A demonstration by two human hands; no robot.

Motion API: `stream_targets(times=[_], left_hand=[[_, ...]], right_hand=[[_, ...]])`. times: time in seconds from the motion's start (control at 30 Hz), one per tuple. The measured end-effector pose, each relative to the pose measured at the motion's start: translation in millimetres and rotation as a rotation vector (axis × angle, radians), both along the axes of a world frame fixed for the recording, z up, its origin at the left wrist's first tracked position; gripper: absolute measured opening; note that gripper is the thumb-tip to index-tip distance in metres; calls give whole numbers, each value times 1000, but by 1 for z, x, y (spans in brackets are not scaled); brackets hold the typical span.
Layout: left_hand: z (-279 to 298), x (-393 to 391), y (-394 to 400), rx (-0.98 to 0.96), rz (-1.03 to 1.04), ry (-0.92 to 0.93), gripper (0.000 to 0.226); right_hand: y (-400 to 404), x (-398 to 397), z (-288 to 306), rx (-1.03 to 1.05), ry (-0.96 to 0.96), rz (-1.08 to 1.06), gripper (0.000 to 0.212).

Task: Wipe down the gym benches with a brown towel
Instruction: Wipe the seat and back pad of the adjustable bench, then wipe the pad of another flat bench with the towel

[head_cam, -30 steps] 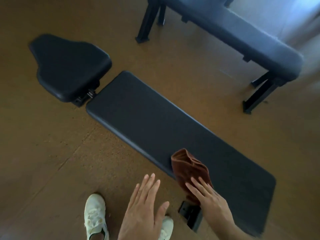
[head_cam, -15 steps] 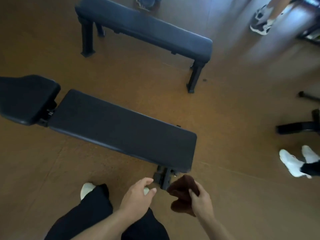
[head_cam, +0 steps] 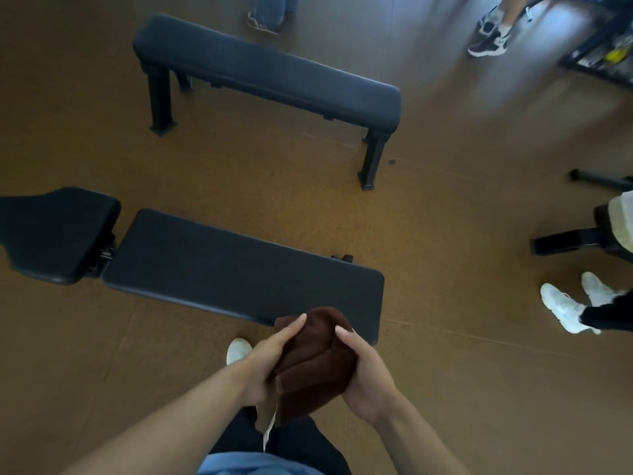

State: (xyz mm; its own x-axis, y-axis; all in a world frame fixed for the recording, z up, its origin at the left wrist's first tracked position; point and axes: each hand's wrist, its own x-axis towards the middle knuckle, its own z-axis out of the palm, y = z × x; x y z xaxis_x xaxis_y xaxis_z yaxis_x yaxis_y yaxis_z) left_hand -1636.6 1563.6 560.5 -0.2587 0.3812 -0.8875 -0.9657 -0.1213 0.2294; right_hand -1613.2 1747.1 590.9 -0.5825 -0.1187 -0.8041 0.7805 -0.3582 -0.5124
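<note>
A bunched brown towel (head_cam: 313, 361) sits between both my hands, in front of my body and above the near right end of the closer black bench (head_cam: 239, 269). My left hand (head_cam: 270, 358) holds its left side, my right hand (head_cam: 363, 371) grips its right side. A white tag hangs below the towel. The closer bench has a separate seat pad (head_cam: 54, 234) at its left end. A second flat black bench (head_cam: 267, 70) stands farther back on the brown floor.
Other people's feet stand around: white shoes (head_cam: 568, 306) at the right, dark sneakers (head_cam: 489, 39) at the top right, another shoe (head_cam: 263, 20) at the top. Black equipment legs (head_cam: 565, 243) lie at the right edge. My own white shoe (head_cam: 238, 349) is under the bench edge.
The towel has come off the closer bench and up in front of me. My left hand, free before, now holds it together with the right. The view has risen and shifted right.
</note>
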Motion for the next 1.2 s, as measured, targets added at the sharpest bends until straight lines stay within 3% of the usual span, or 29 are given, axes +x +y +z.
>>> stream_targets(times=[0.2,0.3,0.37,0.43,0.57,0.73,0.83,0.9,1.0,1.13,1.2], left_hand=[[16,-47,-15,-311,219,417,28],[33,-62,-10,-279,208,524,23],[46,-70,2,-232,190,562,24],[58,-78,23,-186,149,566,25],[79,-86,83,-190,-43,632,24],[83,-90,189,-343,-186,784,14],[64,-102,255,-481,-161,800,25],[51,-109,296,-608,-135,719,53],[40,-102,357,-722,-199,569,92],[35,-73,435,-412,-362,545,58],[40,-62,465,-240,-387,490,42]], right_hand=[[-19,-50,0,400,96,300,40],[-22,-60,-1,486,115,396,53],[-15,-62,-4,580,139,407,47],[-1,-63,-8,567,102,301,36],[45,-59,-11,475,43,185,36],[159,-49,-25,457,-15,238,47],[245,-41,-21,427,-15,288,39],[306,-36,-6,431,41,309,35],[382,-35,20,454,164,385,45],[442,-51,36,769,261,840,28],[453,-61,47,777,285,966,36]])
